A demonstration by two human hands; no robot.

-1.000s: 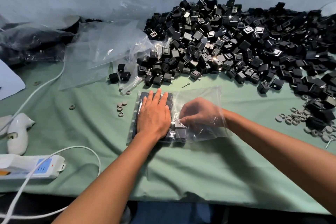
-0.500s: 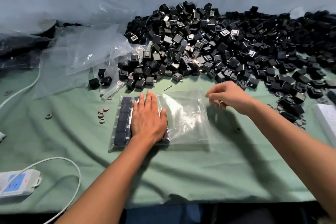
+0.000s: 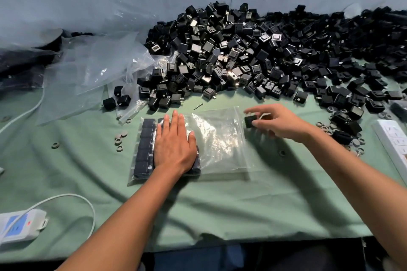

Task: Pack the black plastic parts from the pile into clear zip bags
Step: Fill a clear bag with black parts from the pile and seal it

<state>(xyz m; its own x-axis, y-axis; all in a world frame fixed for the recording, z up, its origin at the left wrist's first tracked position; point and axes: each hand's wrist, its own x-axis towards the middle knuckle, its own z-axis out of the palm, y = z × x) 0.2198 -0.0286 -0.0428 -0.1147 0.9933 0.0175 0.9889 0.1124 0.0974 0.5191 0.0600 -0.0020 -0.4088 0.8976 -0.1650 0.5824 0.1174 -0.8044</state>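
A clear zip bag [image 3: 220, 143] lies flat on the green cloth, its left part filled with rows of black plastic parts [image 3: 144, 147]. My left hand [image 3: 174, 147] presses flat on those packed parts, fingers straight. My right hand [image 3: 277, 122] hovers at the bag's right edge and pinches one black part [image 3: 250, 121] between thumb and fingers. The big pile of black parts [image 3: 253, 59] spreads along the back and right of the table.
Empty clear bags [image 3: 88, 72] lie crumpled at the back left. Small grey rings [image 3: 120, 141] dot the cloth on both sides. A screw [image 3: 198, 106] lies before the pile. A white power strip [image 3: 18, 225] with cable sits front left, another white strip [image 3: 394, 138] far right.
My right hand left the bag, reached to the pile, and now holds one black part by the bag's right edge. The left hand stays pressed on the packed parts.
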